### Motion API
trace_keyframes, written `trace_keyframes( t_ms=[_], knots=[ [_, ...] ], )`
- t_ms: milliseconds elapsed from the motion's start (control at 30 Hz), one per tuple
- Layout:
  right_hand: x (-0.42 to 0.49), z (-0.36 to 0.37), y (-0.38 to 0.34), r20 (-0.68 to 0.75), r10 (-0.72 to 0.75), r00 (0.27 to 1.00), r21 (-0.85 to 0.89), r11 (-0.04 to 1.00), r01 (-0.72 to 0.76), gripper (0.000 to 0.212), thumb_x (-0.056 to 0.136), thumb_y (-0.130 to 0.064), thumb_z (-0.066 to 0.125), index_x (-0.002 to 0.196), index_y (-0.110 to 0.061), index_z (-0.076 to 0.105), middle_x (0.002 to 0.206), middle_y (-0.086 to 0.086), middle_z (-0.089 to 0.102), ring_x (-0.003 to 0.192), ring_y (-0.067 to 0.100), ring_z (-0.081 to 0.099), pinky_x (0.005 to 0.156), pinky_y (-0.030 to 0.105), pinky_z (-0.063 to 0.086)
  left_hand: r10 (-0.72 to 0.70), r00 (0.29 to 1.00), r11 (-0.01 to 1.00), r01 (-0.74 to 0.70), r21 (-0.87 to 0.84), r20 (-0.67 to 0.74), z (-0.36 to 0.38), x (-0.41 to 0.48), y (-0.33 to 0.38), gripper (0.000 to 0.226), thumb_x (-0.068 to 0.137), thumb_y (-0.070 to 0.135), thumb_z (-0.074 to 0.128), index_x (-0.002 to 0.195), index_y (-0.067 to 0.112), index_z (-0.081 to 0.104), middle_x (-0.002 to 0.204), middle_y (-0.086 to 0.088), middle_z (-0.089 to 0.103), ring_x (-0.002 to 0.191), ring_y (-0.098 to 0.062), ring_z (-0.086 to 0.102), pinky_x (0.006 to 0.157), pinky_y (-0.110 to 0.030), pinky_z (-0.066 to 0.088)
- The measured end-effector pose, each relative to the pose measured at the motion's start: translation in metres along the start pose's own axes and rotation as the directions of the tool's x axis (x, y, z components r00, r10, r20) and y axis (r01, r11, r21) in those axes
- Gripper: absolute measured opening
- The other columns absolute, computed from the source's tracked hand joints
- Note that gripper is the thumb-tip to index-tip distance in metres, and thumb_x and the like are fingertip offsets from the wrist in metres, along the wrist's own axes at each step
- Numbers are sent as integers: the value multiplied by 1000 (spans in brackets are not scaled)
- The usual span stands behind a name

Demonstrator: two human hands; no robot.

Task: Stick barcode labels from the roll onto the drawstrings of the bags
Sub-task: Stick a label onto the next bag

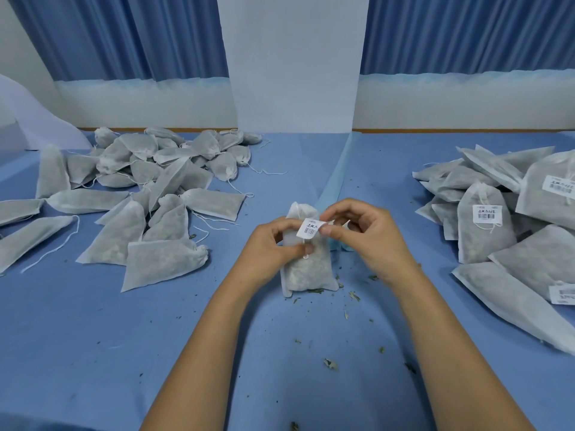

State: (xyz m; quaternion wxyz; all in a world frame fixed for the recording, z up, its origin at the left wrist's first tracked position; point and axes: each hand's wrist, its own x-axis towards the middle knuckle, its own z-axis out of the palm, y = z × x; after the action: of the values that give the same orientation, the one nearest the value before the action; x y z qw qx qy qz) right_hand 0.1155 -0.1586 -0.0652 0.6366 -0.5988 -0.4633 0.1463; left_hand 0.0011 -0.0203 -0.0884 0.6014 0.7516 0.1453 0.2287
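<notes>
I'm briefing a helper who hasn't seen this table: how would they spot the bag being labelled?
On the blue table, between the unlabelled heap on the left and the labelled pile on the right, one bag sits alone in the middle. Only this one is in hand: the left hand pinches its drawstring and the right hand pinches a barcode label.
</notes>
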Motion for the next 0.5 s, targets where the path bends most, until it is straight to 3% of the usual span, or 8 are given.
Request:
trace_keyframes(
  t_ms=[100,200,333,400,500],
  knots=[
    [-1,1,4,34,2,999,-145,989,3,19,78,-8,74,80,-27,70,78,-19,64,64,5,44,61,7,35,1,1000,1000,-1,-4,26,0,-1,0,44,74,-3,78,96,34,74,91,13,72,93,-4,64,89,-26,51],
    [-2,1,8,38,30,999,-252,968,-19,17,78,-13,74,82,-29,70,80,-22,61,68,4,43,65,7,35,3,997,1000,-1,-31,76,0,-2,0,47,73,-5,78,106,29,72,105,2,73,105,-19,65,96,-34,50],
    [-2,1,11,13,5,1000,-447,895,1,17,79,-17,75,82,-33,69,73,-12,47,70,4,45,65,8,33,5,986,995,11,-97,168,-2,-2,0,52,74,-9,75,112,26,69,112,2,72,108,-12,64,93,-27,50],
    [-1,1,9,20,-38,999,-514,857,43,18,80,-17,74,82,-34,67,74,-12,47,72,3,46,65,8,32,24,979,989,6,-148,201,-2,-3,1,48,74,-1,76,113,27,69,114,4,71,110,-10,64,90,-22,50],
    [-2,0,9,80,-114,990,-586,798,139,20,81,-12,70,87,-30,67,76,-18,49,77,1,48,67,6,33,45,989,983,-19,-181,143,1,-2,1,32,86,6,69,109,29,72,113,4,72,109,-12,66,88,-20,51]
  ],
)
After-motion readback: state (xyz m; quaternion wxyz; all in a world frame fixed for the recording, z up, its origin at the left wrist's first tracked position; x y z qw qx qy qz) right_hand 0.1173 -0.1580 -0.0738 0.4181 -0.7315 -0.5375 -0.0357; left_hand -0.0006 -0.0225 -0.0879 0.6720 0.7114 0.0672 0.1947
